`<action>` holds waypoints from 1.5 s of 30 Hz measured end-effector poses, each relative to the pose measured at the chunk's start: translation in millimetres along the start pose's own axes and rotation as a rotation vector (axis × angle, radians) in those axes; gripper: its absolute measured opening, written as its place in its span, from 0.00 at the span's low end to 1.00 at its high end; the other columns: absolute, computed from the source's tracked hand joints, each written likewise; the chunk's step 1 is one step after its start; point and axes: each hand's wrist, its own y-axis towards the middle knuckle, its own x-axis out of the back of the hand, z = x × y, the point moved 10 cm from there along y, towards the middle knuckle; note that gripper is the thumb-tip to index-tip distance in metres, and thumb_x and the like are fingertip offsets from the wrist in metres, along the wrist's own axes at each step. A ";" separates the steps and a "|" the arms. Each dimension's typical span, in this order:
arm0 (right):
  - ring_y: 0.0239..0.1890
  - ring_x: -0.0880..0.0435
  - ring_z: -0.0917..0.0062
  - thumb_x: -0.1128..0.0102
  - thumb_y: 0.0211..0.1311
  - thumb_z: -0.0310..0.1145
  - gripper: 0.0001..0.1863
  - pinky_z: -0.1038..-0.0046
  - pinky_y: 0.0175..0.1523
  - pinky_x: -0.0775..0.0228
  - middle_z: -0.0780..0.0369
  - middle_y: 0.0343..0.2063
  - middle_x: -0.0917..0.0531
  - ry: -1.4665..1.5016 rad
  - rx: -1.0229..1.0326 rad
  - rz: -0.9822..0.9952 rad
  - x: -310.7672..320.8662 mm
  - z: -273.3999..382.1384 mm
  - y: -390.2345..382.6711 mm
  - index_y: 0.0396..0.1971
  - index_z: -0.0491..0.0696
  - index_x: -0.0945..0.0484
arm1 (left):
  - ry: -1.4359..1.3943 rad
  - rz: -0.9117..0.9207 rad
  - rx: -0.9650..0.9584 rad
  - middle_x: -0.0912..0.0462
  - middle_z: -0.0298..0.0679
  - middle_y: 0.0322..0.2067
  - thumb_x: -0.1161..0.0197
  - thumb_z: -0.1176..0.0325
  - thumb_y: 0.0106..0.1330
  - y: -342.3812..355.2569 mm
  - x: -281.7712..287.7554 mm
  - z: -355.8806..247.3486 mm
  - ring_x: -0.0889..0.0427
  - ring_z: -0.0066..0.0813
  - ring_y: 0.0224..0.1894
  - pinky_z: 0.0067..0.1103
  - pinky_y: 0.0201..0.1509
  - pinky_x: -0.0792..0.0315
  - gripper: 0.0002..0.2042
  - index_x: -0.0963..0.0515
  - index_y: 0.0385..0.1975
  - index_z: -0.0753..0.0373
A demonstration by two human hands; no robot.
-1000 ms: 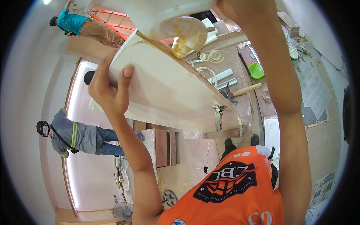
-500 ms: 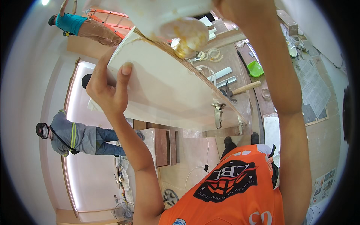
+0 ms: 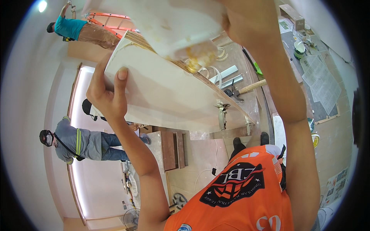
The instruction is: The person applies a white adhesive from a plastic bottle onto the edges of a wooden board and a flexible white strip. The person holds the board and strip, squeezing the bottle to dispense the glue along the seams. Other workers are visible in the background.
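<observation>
My left hand (image 3: 108, 92) is closed on the near left end of a white-faced plywood panel (image 3: 162, 92), thumb on its face. The panel's layered edge (image 3: 210, 82) slopes down to the right. My right hand (image 3: 248, 27) grips a white container (image 3: 169, 27), partly cut off at the top. Yellowish, glue-like residue (image 3: 198, 57) shows at the container's lower part, over the plywood edge; whether they touch I cannot tell. A metal fitting (image 3: 222, 115) sits on the panel's lower right. Behind are a hammer (image 3: 250, 85), pale strips (image 3: 227, 73) and coiled banding (image 3: 221, 54).
A co-worker in teal (image 3: 71, 29) reaches up beside an orange ladder (image 3: 106, 17). Another in grey (image 3: 86, 144) stands at left; a third person (image 3: 88, 107) is mostly hidden. Newspapers (image 3: 320, 84) and a pot (image 3: 300, 50) lie right. A wooden cabinet (image 3: 169, 150) and fan (image 3: 131, 217) are low left.
The panel's top corner and my left hand have shifted slightly left. The container has moved a little along the edge and covers more of the yellowish residue. More of the hidden person shows.
</observation>
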 end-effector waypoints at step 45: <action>0.52 0.15 0.71 0.21 0.58 0.40 0.38 0.71 0.57 0.21 0.53 0.51 0.15 0.068 -0.120 -0.010 31.2 -16.9 -24.9 0.62 0.37 0.30 | 0.010 0.017 0.057 0.14 0.35 0.33 0.32 0.48 0.68 -6.6 -0.5 8.9 0.30 0.15 0.24 0.15 0.26 0.43 0.27 0.18 0.53 0.68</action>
